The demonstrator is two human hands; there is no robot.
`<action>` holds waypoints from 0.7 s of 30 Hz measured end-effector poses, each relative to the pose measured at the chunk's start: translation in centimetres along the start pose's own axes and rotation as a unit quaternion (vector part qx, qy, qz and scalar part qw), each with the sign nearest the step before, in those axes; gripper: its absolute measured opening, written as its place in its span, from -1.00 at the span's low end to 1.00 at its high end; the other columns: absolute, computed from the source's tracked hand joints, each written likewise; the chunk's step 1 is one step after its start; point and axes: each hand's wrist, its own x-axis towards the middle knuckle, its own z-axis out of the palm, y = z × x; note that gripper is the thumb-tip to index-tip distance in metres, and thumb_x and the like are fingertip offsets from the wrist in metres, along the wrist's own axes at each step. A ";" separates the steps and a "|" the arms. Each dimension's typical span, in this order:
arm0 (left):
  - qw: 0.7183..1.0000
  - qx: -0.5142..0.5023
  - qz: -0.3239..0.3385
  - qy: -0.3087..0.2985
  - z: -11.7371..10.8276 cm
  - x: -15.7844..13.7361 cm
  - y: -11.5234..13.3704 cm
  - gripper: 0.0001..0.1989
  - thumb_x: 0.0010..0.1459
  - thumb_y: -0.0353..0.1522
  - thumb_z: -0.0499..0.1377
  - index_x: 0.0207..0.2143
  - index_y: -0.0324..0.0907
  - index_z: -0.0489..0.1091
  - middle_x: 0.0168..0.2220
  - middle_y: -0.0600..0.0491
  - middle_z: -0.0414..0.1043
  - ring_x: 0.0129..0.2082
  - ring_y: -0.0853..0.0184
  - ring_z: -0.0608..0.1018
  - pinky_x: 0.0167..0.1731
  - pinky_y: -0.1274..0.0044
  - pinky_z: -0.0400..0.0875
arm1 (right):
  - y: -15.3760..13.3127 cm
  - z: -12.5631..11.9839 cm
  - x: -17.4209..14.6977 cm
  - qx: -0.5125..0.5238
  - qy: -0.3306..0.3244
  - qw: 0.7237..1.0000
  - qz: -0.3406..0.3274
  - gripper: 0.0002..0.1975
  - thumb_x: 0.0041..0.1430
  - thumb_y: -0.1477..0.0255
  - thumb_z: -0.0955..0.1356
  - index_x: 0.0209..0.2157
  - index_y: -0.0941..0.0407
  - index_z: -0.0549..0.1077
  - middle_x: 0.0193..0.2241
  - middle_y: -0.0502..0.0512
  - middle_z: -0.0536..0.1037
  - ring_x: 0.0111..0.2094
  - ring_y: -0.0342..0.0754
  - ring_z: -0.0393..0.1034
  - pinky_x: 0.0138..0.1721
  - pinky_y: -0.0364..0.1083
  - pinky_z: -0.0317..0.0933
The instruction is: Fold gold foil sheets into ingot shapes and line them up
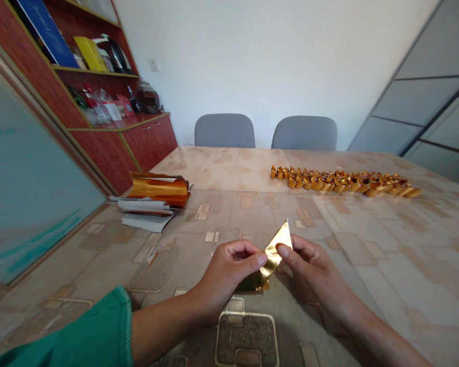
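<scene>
Gold foil [283, 237] is pinched by both hands [227, 266] [316, 265], thumbs [253, 262] uppermost.

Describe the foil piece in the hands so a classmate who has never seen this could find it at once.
On the patterned table, look to the near middle, between the left hand and right hand. The foil piece is pinched there, shiny gold, with a pointed tip upward. Unlike the small gold pieces lying farther back, it is held.
</scene>
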 end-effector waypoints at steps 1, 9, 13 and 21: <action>1.000 -0.011 -0.015 -0.014 0.0 0.0 0.1 -0.68 -0.05 -0.19 0.42 -0.46 -0.23 0.43 -0.53 0.12 0.42 -0.54 0.44 0.43 -0.48 0.58 0.30 | 0.0 0.0 0.0 0.000 -0.001 1.000 -0.005 -0.69 0.24 0.11 0.36 -0.39 0.05 0.48 -0.43 0.02 0.48 -0.37 -0.02 0.37 -0.32 -0.07 0.28; 0.998 -0.036 -0.010 -0.041 0.1 0.2 0.7 -0.70 -0.01 -0.27 0.41 -0.40 -0.21 0.37 -0.49 0.14 0.42 -0.53 0.51 0.39 -0.52 0.65 0.21 | 0.1 -0.1 -0.2 -0.025 -0.042 0.999 -0.024 -0.60 0.30 0.03 0.26 -0.41 0.07 0.38 -0.45 0.01 0.37 -0.37 -0.03 0.26 -0.33 -0.07 0.20; 0.996 -0.086 -0.013 0.010 -0.2 0.4 0.6 -0.66 -0.08 -0.28 0.45 -0.40 -0.21 0.36 -0.42 0.16 0.42 -0.45 0.50 0.43 -0.43 0.63 0.30 | 0.7 0.1 -0.1 -0.065 -0.079 0.995 -0.016 -0.64 0.22 0.07 0.37 -0.41 0.08 0.36 -0.52 -0.05 0.32 -0.46 -0.10 0.16 -0.44 -0.12 0.06; 0.999 -0.029 0.010 0.033 -0.3 0.5 0.7 -0.73 -0.03 -0.28 0.41 -0.40 -0.22 0.40 -0.43 0.13 0.40 -0.48 0.49 0.38 -0.53 0.62 0.23 | 0.9 0.0 0.0 -0.067 -0.070 0.995 -0.029 -0.65 0.28 0.11 0.33 -0.42 0.08 0.38 -0.51 -0.03 0.33 -0.46 -0.10 0.18 -0.44 -0.11 0.08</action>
